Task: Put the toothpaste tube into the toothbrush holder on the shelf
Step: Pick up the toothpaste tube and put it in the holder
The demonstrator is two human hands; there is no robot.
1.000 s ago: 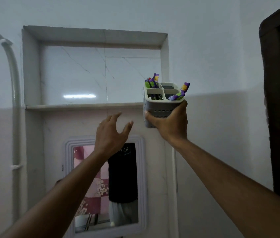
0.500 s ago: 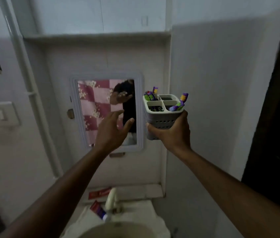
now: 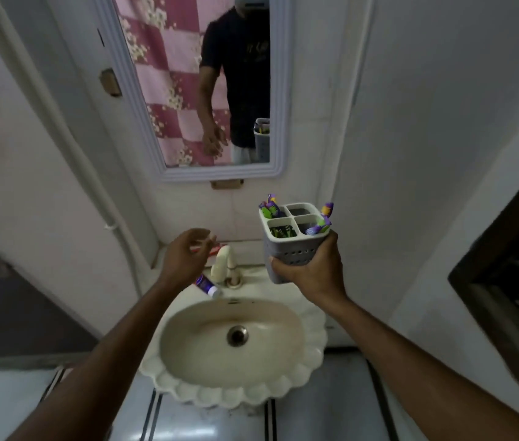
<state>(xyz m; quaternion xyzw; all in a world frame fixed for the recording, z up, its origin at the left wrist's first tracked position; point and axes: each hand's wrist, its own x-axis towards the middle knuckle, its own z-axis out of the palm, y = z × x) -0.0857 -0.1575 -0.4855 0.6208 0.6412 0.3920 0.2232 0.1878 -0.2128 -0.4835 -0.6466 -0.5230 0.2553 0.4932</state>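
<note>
My right hand [image 3: 310, 272] grips a grey four-compartment toothbrush holder [image 3: 293, 246] from below and holds it upright above the right side of the sink. Purple and green toothbrushes [image 3: 270, 207] stick out of its compartments. A purple and red toothpaste tube [image 3: 207, 286] with a white cap lies on the sink's back rim, left of the tap. My left hand [image 3: 186, 257] hovers just above that tube with its fingers loosely curled and nothing in them. A red strip [image 3: 212, 249] shows behind the fingers. The shelf is out of view.
A cream scalloped sink [image 3: 310, 340] with a cream tap [image 3: 223, 263] sits below. A white-framed mirror [image 3: 278, 90] hangs on the wall above it. A white pipe [image 3: 70, 135] runs down the left wall. A dark doorway [image 3: 506, 281] is at right.
The view has swung down from the shelf to the sink. My right hand lowered the holder with it. My left hand dropped from mirror height to just above the toothpaste tube.
</note>
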